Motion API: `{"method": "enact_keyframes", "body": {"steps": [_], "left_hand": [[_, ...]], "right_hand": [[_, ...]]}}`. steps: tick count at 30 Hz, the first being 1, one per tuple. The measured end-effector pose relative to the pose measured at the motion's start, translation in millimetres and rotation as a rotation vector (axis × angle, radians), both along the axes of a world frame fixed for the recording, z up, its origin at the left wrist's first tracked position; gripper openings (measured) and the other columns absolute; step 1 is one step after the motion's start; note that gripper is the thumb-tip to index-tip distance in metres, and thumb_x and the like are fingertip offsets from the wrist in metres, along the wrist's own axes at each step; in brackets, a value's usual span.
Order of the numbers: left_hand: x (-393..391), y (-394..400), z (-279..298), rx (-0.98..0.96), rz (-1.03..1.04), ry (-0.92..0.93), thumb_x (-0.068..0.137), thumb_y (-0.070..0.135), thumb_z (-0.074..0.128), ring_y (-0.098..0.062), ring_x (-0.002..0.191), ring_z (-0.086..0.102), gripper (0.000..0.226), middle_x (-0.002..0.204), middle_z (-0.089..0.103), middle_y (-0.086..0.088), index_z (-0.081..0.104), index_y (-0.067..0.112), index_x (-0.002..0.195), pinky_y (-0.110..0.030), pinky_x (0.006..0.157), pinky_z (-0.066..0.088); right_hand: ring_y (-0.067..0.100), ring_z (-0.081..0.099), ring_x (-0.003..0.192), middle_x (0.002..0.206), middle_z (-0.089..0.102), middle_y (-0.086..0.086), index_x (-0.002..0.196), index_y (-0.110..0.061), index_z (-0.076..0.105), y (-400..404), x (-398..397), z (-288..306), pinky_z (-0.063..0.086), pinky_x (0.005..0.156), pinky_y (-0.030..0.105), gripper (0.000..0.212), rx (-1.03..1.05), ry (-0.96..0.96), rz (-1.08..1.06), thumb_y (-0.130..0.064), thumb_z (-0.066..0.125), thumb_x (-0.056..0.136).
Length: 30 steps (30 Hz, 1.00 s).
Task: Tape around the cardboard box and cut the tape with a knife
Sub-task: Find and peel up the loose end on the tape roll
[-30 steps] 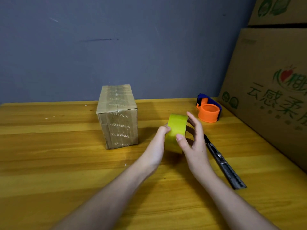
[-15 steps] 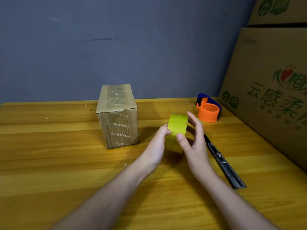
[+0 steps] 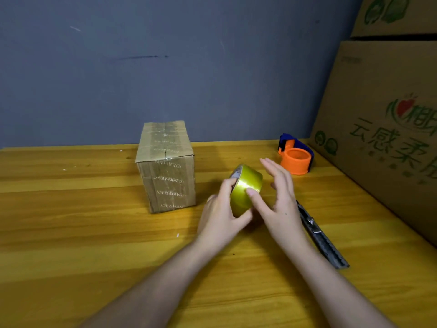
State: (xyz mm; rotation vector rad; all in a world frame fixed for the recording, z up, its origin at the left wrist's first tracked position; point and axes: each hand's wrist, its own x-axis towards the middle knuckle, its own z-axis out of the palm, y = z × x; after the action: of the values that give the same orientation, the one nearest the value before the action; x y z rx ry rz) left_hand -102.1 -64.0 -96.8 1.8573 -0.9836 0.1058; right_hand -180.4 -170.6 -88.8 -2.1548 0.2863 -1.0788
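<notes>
A small cardboard box (image 3: 166, 166), wrapped in printed clear tape, stands upright on the wooden table. To its right, above the table, my left hand (image 3: 222, 216) grips a yellow-green tape roll (image 3: 247, 188) from the left and below. My right hand (image 3: 279, 200) has its fingers spread; its thumb rests on the roll's outer face while the other fingers are off it. A grey utility knife (image 3: 319, 235) lies on the table just right of my right hand, partly hidden by the wrist.
An orange and blue tape dispenser (image 3: 295, 157) sits at the back right. Large printed cardboard cartons (image 3: 383, 129) wall off the right side. A blue-grey wall stands behind the wooden table (image 3: 71, 233).
The roll has turned so its side rim shows at the left. My right hand's fingers have lifted off the roll and spread, leaving only the thumb on it.
</notes>
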Motion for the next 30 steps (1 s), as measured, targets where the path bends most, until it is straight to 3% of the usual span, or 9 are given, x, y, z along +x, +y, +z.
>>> {"method": "enact_keyframes", "body": {"steps": [4, 9, 16, 22, 27, 30], "left_hand": [[1.8, 2.7, -1.5, -0.009, 0.029, -0.043, 0.068, 0.036, 0.062, -0.025, 0.088, 0.062, 0.053, 0.101, 0.068, 0.004, 0.045, 0.027, 0.118, -0.035, 0.076, 0.049], [1.7, 3.3, -1.8, -0.002, 0.034, -0.093, 0.069, 0.034, 0.062, -0.024, 0.089, 0.064, 0.052, 0.1, 0.069, 0.003, 0.046, 0.027, 0.118, -0.034, 0.079, 0.05], [-2.7, 3.9, 0.9, 0.051, 0.037, -0.143, 0.071, 0.026, 0.068, -0.025, 0.096, 0.061, 0.052, 0.109, 0.067, 0.003, 0.047, 0.024, 0.119, -0.029, 0.081, 0.043], [-4.7, 5.0, 3.3, 0.072, 0.032, -0.178, 0.069, 0.025, 0.068, -0.026, 0.095, 0.06, 0.049, 0.103, 0.068, 0.001, 0.049, 0.023, 0.115, -0.025, 0.076, 0.038], [-5.5, 5.1, 2.9, 0.087, 0.024, -0.138, 0.068, 0.026, 0.067, -0.024, 0.095, 0.06, 0.049, 0.1, 0.068, 0.004, 0.048, 0.025, 0.114, -0.025, 0.077, 0.04], [-3.3, 5.0, 2.1, 0.082, 0.024, -0.083, 0.07, 0.027, 0.067, -0.024, 0.096, 0.059, 0.052, 0.103, 0.067, 0.005, 0.046, 0.027, 0.117, -0.025, 0.077, 0.04]], "right_hand": [[0.007, 0.047, 0.124, 0.13, 0.051, -0.008, 0.118, -0.027, 0.063, 2.1, -1.0, 2.3, 0.038, 0.105, 0.027, 0.031, -0.127, -0.049, 0.007, -0.03, 0.06, 0.087], [0.01, 0.054, 0.112, 0.115, 0.059, -0.009, 0.108, -0.024, 0.069, 4.1, -1.7, -1.6, 0.049, 0.089, 0.041, 0.024, -0.113, -0.083, 0.011, -0.028, 0.061, 0.086], [0.014, 0.056, 0.102, 0.102, 0.058, -0.007, 0.092, -0.02, 0.071, 7.0, -1.3, 0.9, 0.048, 0.076, 0.029, 0.01, -0.068, -0.114, -0.017, -0.023, 0.067, 0.082], [0.016, 0.056, 0.096, 0.093, 0.056, -0.005, 0.083, -0.017, 0.067, 6.7, 1.2, -1.0, 0.046, 0.082, 0.034, 0.002, -0.009, -0.143, -0.028, -0.018, 0.067, 0.081], [0.014, 0.054, 0.097, 0.095, 0.053, -0.006, 0.087, -0.017, 0.062, 4.1, 0.5, -3.6, 0.047, 0.082, 0.036, 0.01, -0.089, -0.122, -0.015, -0.025, 0.057, 0.086], [0.013, 0.055, 0.102, 0.102, 0.056, -0.006, 0.1, -0.018, 0.059, 3.9, 0.8, -4.2, 0.048, 0.082, 0.038, 0.016, -0.052, -0.124, 0.013, -0.028, 0.056, 0.088]]}}
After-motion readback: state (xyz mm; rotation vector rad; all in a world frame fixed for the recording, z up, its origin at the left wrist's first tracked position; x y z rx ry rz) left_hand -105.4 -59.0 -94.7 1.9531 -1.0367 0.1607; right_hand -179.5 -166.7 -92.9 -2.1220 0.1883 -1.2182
